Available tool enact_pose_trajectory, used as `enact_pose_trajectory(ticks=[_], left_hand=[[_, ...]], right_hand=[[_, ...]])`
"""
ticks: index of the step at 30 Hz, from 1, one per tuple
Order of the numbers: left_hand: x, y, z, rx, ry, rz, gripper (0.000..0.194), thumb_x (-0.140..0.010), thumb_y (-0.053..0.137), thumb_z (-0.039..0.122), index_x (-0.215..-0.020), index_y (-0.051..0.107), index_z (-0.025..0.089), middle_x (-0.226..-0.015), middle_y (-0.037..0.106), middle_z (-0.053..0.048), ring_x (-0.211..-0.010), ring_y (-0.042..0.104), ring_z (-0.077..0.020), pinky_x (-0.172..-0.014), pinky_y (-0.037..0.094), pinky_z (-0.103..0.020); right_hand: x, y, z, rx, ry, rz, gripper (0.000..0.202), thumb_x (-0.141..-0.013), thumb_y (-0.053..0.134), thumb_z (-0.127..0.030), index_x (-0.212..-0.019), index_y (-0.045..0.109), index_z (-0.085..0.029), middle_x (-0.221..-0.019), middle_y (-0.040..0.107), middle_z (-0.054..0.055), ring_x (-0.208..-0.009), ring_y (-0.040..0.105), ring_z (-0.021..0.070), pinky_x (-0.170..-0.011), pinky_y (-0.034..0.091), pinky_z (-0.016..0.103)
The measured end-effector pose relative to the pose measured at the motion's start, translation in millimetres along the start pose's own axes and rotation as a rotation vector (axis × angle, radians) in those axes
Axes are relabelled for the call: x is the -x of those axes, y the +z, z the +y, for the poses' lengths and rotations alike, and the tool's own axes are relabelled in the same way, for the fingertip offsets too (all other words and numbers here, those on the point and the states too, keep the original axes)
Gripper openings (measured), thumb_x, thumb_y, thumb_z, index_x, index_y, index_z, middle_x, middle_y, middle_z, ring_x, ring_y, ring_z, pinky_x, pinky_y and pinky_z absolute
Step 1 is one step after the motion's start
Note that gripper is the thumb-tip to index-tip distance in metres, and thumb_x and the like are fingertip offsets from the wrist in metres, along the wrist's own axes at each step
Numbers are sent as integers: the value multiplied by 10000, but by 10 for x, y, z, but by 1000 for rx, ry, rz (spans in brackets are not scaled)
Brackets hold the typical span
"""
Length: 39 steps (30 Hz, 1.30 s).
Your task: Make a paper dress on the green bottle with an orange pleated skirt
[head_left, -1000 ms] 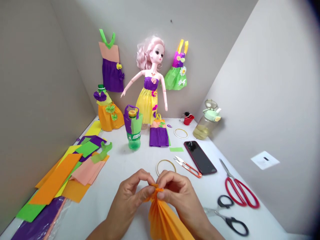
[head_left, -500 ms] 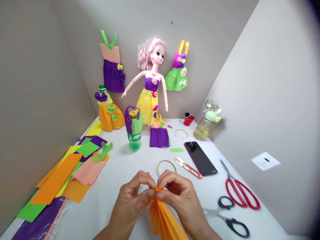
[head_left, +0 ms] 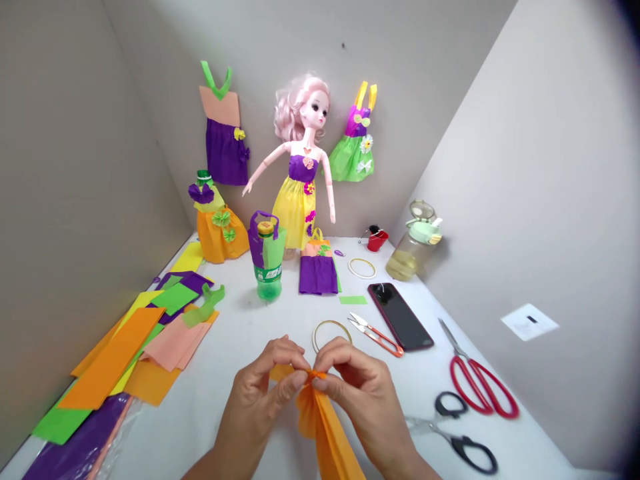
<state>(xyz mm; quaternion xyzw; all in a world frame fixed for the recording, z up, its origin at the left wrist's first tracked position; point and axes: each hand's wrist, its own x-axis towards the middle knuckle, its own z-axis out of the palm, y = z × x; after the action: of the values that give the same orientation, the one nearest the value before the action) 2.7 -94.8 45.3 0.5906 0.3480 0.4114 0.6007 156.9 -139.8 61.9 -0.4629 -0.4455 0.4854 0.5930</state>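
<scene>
My left hand [head_left: 267, 393] and my right hand [head_left: 357, 387] pinch the gathered top of an orange fabric piece [head_left: 327, 433] between thumbs and index fingers. Pleats fan down from the pinched edge toward the bottom of the view, where the fabric runs out of sight. A bit of the orange cloth also shows behind my left fingers. Just beyond my fingertips lies a gold bangle [head_left: 332, 323]. Orange-handled thread snips [head_left: 376, 335] rest to its right, near a dark phone [head_left: 401, 316].
Coloured fabric sheets [head_left: 113, 357] lie piled at left. A doll [head_left: 303, 167], a green bottle [head_left: 270, 287] and a small purple-skirted dress [head_left: 319, 275] are at the back. Red scissors [head_left: 485, 387], black-handled scissors [head_left: 453, 433] and a drink bottle [head_left: 413, 250] sit at right.
The gathered edge has shifted slightly up, and a flap of orange fabric now shows behind my left fingers. The hanging pleats have swung a little left. Both hands keep their pinch.
</scene>
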Motion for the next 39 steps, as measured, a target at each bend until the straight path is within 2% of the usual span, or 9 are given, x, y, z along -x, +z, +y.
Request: enact_pose_trajectory(ticks=[5,11,14,20,26,29,32,35,39], left_hand=[[-7,-35,42,-17,-69,-98,200,-899,591,391,-770,601,238,-862,597,4,-1065,531,-202,-1058,297,-284],[-34,-83,41,69,-128,-260,225,-921,552,410,-797,560,222,-850,538,14,-862,519,-158,-877,404,-248],[-39,-96,41,136,-151,-299,243,-908,575,415,-782,546,210,-810,476,19,-868,514,-159,-828,415,-241],[-44,-130,30,194,-151,-348,235,-880,629,388,-773,551,194,-807,475,17,-841,493,-155,-747,415,-234],[-78,-155,23,235,-129,-393,246,-851,669,391,-773,562,183,-802,515,17,-804,488,-148,-760,403,-247],[-90,-147,18,261,-159,-370,269,-823,702,393,-780,537,185,-800,509,21,-796,483,-144,-714,391,-233],[-95,-110,4,277,-192,-355,276,-833,688,407,-777,543,179,-785,493,25,-763,458,-131,-683,367,-220],[-101,-54,-23,259,-228,-361,292,-848,659,453,-855,599,167,-801,509,16,-743,447,-121,-683,350,-214],[-122,-25,-70,375,-284,-348,471,-762,696,576,-971,605,164,-782,504,14,-666,439,-107,-604,322,-205]], right_hand=[[-9,-1,-8,-31,36,-30,67,-718,793,-201,-704,729,-214,-725,615,-8,-735,575,147,-711,451,270],[-20,-10,6,-64,43,-71,80,-704,808,-181,-715,742,-226,-735,630,-12,-735,585,141,-731,468,274],[-21,-6,0,-76,32,-92,83,-704,815,-186,-709,748,-234,-737,623,-16,-733,590,138,-777,478,294],[1,10,-25,-54,39,-112,88,-693,828,-198,-688,745,-227,-741,633,-7,-742,593,149,-795,480,312],[19,8,-28,-18,48,-115,100,-688,830,-213,-754,759,-236,-737,623,-6,-740,580,152,-749,472,297],[14,2,-14,40,20,-139,88,-716,812,-232,-799,789,-251,-774,619,14,-771,583,164,-719,471,290],[-10,-27,8,51,-7,-110,51,-736,799,-235,-776,797,-266,-775,611,17,-770,576,162,-716,464,285],[-72,-113,26,-67,-18,-81,35,-722,812,-257,-734,781,-268,-787,595,10,-745,559,148,-691,448,272],[-173,-274,27,-269,-74,-115,117,-715,816,-347,-711,746,-253,-774,563,8,-724,534,145,-648,427,268]])
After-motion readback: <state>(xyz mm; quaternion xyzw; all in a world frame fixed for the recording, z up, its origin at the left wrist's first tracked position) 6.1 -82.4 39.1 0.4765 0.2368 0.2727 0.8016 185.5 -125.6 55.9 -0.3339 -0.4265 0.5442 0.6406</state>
